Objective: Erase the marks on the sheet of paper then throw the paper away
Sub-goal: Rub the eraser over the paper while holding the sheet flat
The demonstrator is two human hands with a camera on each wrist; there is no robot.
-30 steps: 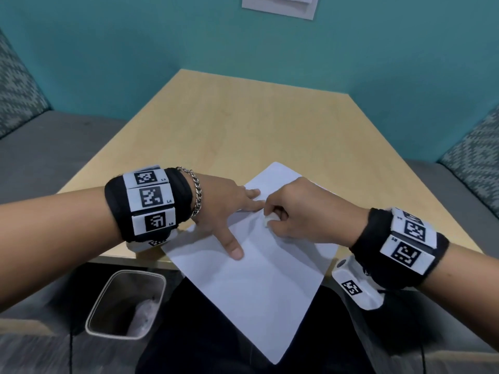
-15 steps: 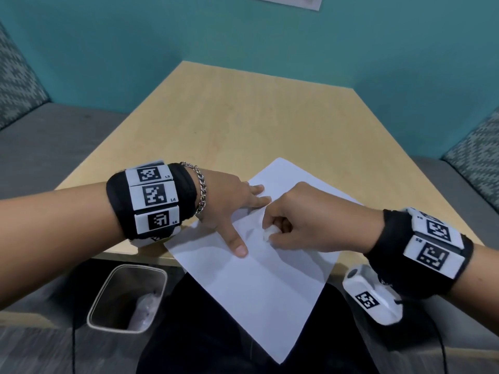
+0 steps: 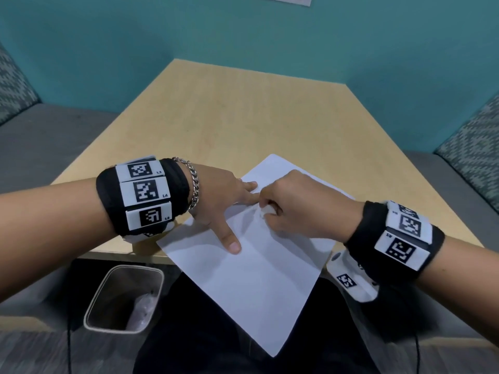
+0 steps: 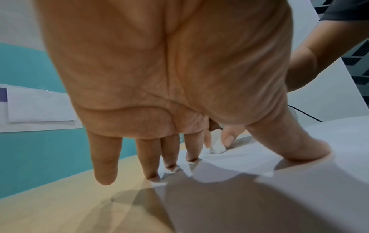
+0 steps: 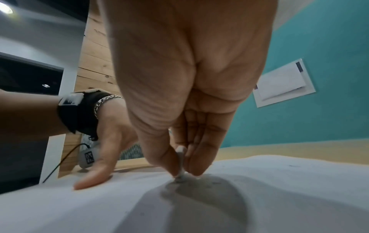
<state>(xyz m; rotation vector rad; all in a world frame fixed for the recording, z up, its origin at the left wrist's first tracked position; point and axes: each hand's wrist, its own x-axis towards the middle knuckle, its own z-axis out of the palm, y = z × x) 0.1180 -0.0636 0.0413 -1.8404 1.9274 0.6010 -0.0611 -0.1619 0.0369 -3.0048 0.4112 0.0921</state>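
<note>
A white sheet of paper (image 3: 259, 273) lies slanted on the wooden table (image 3: 243, 117), its near corner hanging over the front edge. My left hand (image 3: 232, 209) presses it flat with spread straight fingers (image 4: 191, 149) and thumb (image 4: 299, 149). My right hand (image 3: 272, 209) pinches a small white eraser (image 4: 217, 147) between thumb and fingertips, its tip (image 5: 180, 170) down on the paper (image 5: 259, 197) close to the left fingertips. Faint specks show on the sheet in the right wrist view; any marks under the hands are hidden.
A clear-walled waste bin (image 3: 124, 300) with a crumpled bag inside stands on the floor below the table's front left edge. Grey benches with patterned cushions (image 3: 469, 147) flank the table. A teal wall with a white card (image 5: 283, 83) rises behind.
The right hand with the eraser has shifted slightly across the paper, back and forth near the left fingertips. The left hand stays pressing on the sheet. The head view has tilted down a little.
</note>
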